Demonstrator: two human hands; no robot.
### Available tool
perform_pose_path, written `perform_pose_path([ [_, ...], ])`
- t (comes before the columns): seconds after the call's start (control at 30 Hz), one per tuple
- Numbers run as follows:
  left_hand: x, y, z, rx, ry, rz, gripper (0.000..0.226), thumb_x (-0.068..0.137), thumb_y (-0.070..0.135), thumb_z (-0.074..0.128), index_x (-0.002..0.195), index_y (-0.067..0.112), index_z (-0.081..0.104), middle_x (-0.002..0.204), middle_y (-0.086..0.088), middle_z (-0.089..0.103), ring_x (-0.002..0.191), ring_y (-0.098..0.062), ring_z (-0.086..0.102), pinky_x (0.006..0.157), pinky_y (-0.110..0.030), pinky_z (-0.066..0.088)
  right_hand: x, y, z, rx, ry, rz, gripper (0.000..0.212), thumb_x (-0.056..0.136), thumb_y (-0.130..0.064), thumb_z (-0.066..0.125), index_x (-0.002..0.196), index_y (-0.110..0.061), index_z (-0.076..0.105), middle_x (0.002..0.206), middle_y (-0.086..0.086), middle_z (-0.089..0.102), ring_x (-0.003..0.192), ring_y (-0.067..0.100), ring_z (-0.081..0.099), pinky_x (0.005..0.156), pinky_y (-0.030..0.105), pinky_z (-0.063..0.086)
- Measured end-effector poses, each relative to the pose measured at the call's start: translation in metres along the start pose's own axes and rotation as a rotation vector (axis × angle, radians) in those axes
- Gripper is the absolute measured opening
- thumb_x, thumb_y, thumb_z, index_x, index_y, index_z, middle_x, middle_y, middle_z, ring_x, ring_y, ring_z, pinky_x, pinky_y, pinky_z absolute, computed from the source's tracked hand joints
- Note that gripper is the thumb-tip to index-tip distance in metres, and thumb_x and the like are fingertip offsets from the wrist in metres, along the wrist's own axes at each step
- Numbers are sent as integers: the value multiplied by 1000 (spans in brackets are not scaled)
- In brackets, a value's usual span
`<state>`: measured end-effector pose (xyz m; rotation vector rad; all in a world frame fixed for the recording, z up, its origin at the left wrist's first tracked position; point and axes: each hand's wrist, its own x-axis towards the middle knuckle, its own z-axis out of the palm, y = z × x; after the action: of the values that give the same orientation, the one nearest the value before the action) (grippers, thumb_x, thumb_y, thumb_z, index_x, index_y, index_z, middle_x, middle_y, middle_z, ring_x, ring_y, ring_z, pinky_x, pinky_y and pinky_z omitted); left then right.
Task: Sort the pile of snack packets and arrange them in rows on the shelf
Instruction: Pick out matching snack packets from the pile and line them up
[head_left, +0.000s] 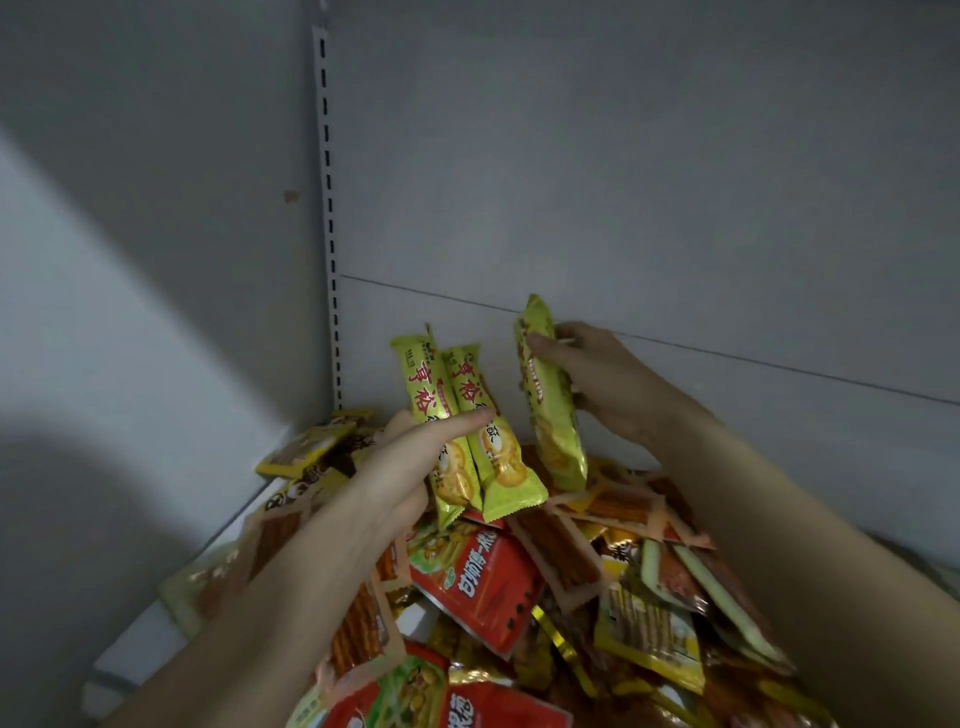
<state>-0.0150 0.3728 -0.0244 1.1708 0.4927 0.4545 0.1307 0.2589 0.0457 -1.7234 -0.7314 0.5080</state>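
Grey metal shelf (171, 613) with slotted upright (328, 208) at back-left corner, mixed snack pile (519, 597) across it, left hand (410, 457) gripping two green packets (467, 431), right hand (597, 379) gripping third green packet (550, 395), hands near, apart.

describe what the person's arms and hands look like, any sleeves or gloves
Both arms are bare as far as the picture shows, with no sleeves in view. The left hand and right hand wear no gloves, and no rings, watch or bracelets show on the visible parts.
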Motion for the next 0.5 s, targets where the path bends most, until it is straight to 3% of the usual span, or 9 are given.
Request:
perform_pose_path([
  [0.1,-20,-9,32,11,-42,10,29,79,12,82,106,9,72,97,-9,78,93,-26,75,93,-45,56,-37,12,-25,194,14,142,33,100,-30,57,107,0,65,96,22,72,85,32,71,76,43,59],
  [0.2,-47,-25,70,43,-110,18,32,79,16,82,109,12,73,103,-6,78,105,-26,72,104,-49,49,-84,29,-57,326,35,243,41,101,-37,52,111,0,68,102,19,72,87,31,69,78,43,60],
  [0.3,-84,-49,117,57,-188,13,43,73,19,87,114,14,72,108,-6,77,109,-28,70,106,-54,46,-142,52,-96,330,45,308,37,103,-41,47,113,-12,68,100,10,75,87,28,73,68,38,60],
  [0.43,-143,-91,189,55,-244,-51,29,79,13,83,106,14,73,103,-7,78,102,-28,73,100,-53,52,-232,76,-155,324,183,325,34,101,-36,51,104,-10,71,99,11,74,87,26,70,76,37,57],
  [0.5,-171,-111,225,55,-278,-90,36,76,12,83,110,11,72,102,-8,78,101,-27,73,97,-51,54,-276,84,-186,322,238,284,24,97,-29,52,100,-11,69,97,11,69,86,24,65,77,35,55],
])
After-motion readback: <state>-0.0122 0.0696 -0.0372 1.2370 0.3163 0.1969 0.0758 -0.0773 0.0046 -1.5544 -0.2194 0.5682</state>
